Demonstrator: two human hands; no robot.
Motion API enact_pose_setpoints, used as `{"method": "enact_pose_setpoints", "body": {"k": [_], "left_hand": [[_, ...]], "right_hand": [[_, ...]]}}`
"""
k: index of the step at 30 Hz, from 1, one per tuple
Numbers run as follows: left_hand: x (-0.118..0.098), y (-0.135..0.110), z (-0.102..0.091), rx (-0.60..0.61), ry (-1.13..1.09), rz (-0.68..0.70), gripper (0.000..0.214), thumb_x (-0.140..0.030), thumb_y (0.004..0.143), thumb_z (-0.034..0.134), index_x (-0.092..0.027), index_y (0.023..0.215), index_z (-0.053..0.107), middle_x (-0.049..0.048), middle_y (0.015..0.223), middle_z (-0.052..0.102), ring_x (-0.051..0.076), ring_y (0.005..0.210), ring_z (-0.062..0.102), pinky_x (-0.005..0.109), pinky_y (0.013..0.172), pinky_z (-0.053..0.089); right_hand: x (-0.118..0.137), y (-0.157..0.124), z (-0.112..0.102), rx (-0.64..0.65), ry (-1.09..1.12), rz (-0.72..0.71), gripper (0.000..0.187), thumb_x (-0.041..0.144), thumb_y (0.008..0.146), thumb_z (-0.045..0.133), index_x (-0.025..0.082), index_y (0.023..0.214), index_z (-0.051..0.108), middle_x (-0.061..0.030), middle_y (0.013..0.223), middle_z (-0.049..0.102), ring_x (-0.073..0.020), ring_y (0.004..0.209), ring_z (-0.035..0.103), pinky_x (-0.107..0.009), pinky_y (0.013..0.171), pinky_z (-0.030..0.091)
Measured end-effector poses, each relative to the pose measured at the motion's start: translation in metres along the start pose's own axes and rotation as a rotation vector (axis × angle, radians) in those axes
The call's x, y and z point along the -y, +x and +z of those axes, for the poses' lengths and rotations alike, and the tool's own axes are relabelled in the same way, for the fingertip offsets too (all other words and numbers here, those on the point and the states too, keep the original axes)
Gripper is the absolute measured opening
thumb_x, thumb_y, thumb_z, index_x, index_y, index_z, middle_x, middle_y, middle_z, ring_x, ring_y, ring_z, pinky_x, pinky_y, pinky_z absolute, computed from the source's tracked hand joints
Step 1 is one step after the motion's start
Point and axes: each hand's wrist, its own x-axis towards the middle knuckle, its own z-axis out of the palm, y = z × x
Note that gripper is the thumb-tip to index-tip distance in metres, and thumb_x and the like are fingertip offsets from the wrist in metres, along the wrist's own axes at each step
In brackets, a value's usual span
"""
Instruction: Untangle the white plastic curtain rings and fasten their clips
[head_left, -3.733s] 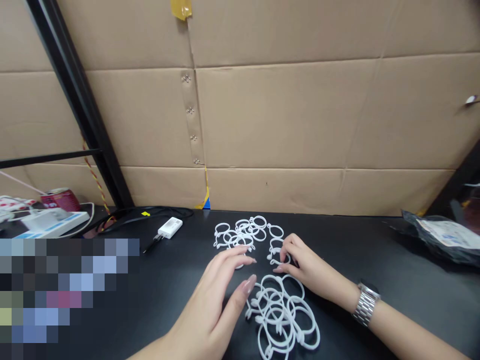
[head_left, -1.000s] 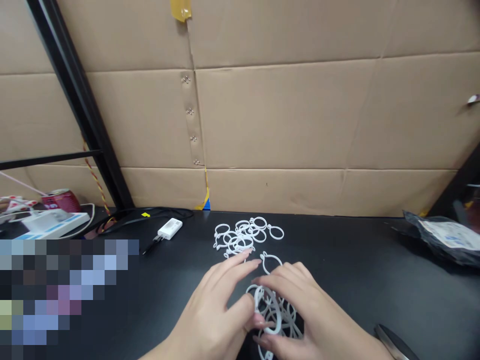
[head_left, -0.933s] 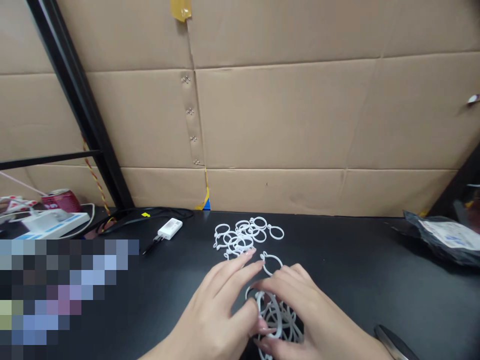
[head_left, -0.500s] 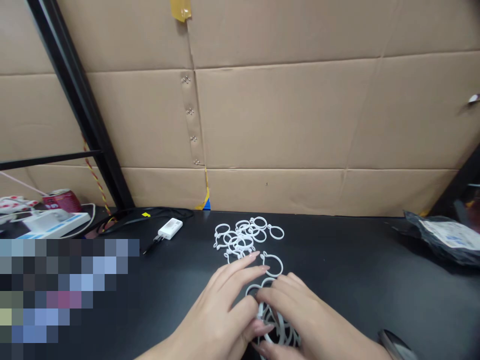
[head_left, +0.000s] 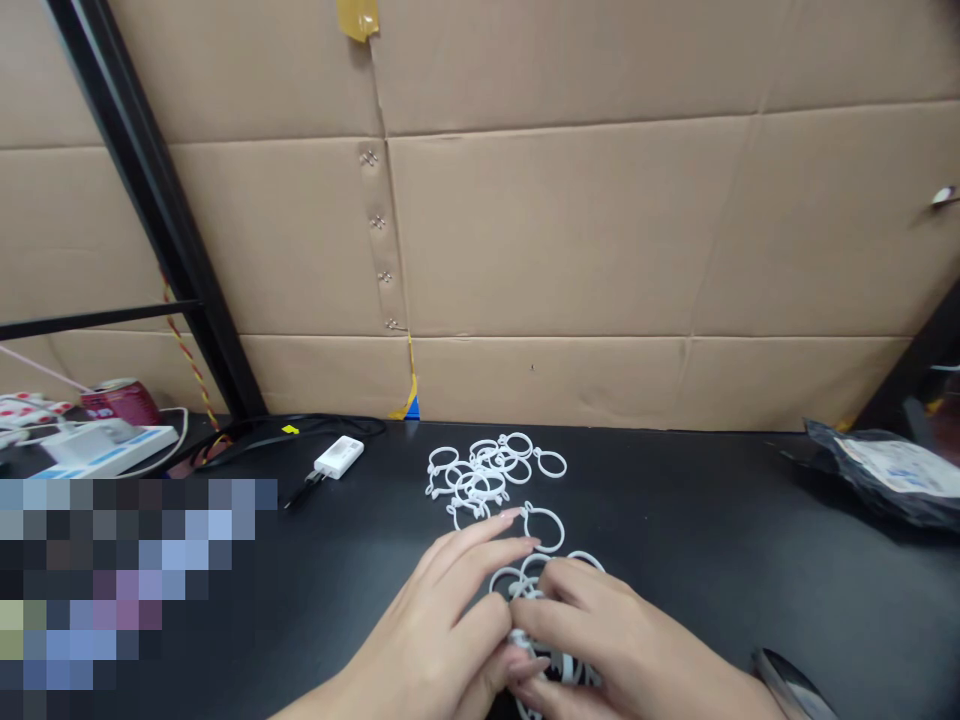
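Observation:
White plastic curtain rings with small eyelets lie on the black tabletop (head_left: 675,560). One heap of rings (head_left: 480,487) is beyond my hands, and a single ring (head_left: 562,531) lies just past my left fingertips. More rings (head_left: 504,572) are under and between my hands. My left hand (head_left: 442,630) pinches a curtain ring (head_left: 519,637) between thumb and index finger, its other fingers stretched forward. From the right, my right hand (head_left: 607,630) closes its curled fingers and thumb on the same ring, which is mostly hidden behind the fingers.
A white charger (head_left: 340,457) with a black plug lies left of the heap. Farther left are a power strip (head_left: 112,452) and a red can (head_left: 124,402). A black plastic bag (head_left: 877,485) sits at right. Cardboard (head_left: 562,230) stands behind, beside a black metal post (head_left: 150,200).
My right fingers have curled in closer to my left thumb, and the held ring has turned and is now more hidden. The heap beyond stays put.

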Motion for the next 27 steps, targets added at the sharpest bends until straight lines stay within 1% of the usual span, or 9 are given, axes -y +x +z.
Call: {"method": "enact_pose_setpoints", "body": {"k": [3, 6, 10, 15, 17, 21, 23, 27], "left_hand": [[0.0, 0.0, 0.002, -0.045, 0.013, 0.032, 0.02, -0.018, 0.093, 0.044, -0.018, 0.076, 0.052, 0.012, 0.127, 0.054, 0.028, 0.131, 0.036, 0.042, 0.098, 0.044], [-0.001, 0.0, 0.001, -0.037, 0.004, 0.028, 0.019, -0.018, 0.093, 0.045, -0.017, 0.075, 0.052, 0.0116, 0.129, 0.051, 0.028, 0.131, 0.035, 0.04, 0.099, 0.042], [-0.001, -0.001, -0.001, -0.003, -0.009, 0.022, 0.019, -0.021, 0.093, 0.045, -0.017, 0.075, 0.052, 0.0123, 0.131, 0.049, 0.029, 0.132, 0.032, 0.041, 0.101, 0.04], [0.0, -0.001, 0.0, 0.021, -0.031, 0.027, 0.023, -0.026, 0.094, 0.044, -0.017, 0.073, 0.051, 0.0126, 0.133, 0.047, 0.03, 0.132, 0.032, 0.043, 0.101, 0.04], [-0.001, -0.001, 0.0, 0.016, -0.029, 0.023, 0.025, -0.027, 0.094, 0.043, -0.017, 0.072, 0.05, 0.0127, 0.133, 0.047, 0.03, 0.132, 0.033, 0.043, 0.1, 0.04], [-0.001, -0.001, 0.001, -0.015, 0.018, 0.032, 0.028, -0.021, 0.094, 0.043, -0.017, 0.067, 0.049, 0.0118, 0.133, 0.048, 0.028, 0.131, 0.035, 0.04, 0.099, 0.043], [-0.001, 0.0, 0.002, -0.043, 0.052, 0.062, 0.028, -0.02, 0.093, 0.044, -0.016, 0.066, 0.05, 0.0113, 0.131, 0.05, 0.027, 0.13, 0.037, 0.039, 0.097, 0.044], [-0.001, 0.0, 0.004, -0.107, 0.073, 0.135, 0.028, -0.019, 0.093, 0.046, -0.016, 0.066, 0.052, 0.0108, 0.125, 0.056, 0.024, 0.125, 0.044, 0.036, 0.096, 0.046]], "right_hand": [[0.003, 0.0, -0.002, 0.059, 0.008, 0.006, 0.01, 0.027, 0.089, 0.055, 0.023, 0.094, 0.063, -0.0041, 0.09, 0.061, -0.0159, 0.079, 0.058, -0.026, 0.072, 0.051], [0.005, 0.002, -0.006, 0.11, 0.039, 0.035, 0.01, 0.026, 0.088, 0.058, 0.022, 0.097, 0.062, -0.0043, 0.095, 0.062, -0.0166, 0.086, 0.058, -0.026, 0.076, 0.05], [0.005, 0.003, -0.008, 0.101, 0.105, 0.083, 0.017, 0.028, 0.083, 0.065, 0.021, 0.098, 0.06, -0.0038, 0.104, 0.064, -0.0185, 0.096, 0.058, -0.027, 0.083, 0.048], [0.004, 0.002, -0.005, 0.093, 0.12, 0.112, 0.024, 0.031, 0.082, 0.066, 0.021, 0.104, 0.06, -0.0046, 0.106, 0.065, -0.0197, 0.097, 0.058, -0.029, 0.085, 0.047], [0.004, 0.002, -0.005, 0.083, 0.125, 0.106, 0.026, 0.031, 0.083, 0.065, 0.02, 0.106, 0.06, -0.0053, 0.107, 0.064, -0.0199, 0.097, 0.058, -0.03, 0.085, 0.046], [0.004, 0.002, -0.005, 0.059, 0.142, 0.085, 0.029, 0.027, 0.083, 0.065, 0.018, 0.11, 0.06, -0.0055, 0.106, 0.064, -0.0189, 0.095, 0.058, -0.029, 0.086, 0.046], [0.004, 0.002, -0.007, 0.059, 0.16, 0.06, 0.029, 0.028, 0.083, 0.065, 0.019, 0.11, 0.061, -0.0053, 0.107, 0.064, -0.0178, 0.097, 0.058, -0.027, 0.088, 0.045], [0.005, 0.003, -0.011, 0.1, 0.202, -0.011, 0.022, 0.031, 0.087, 0.061, 0.021, 0.106, 0.064, -0.0041, 0.106, 0.065, -0.0155, 0.098, 0.058, -0.023, 0.089, 0.044]]}}
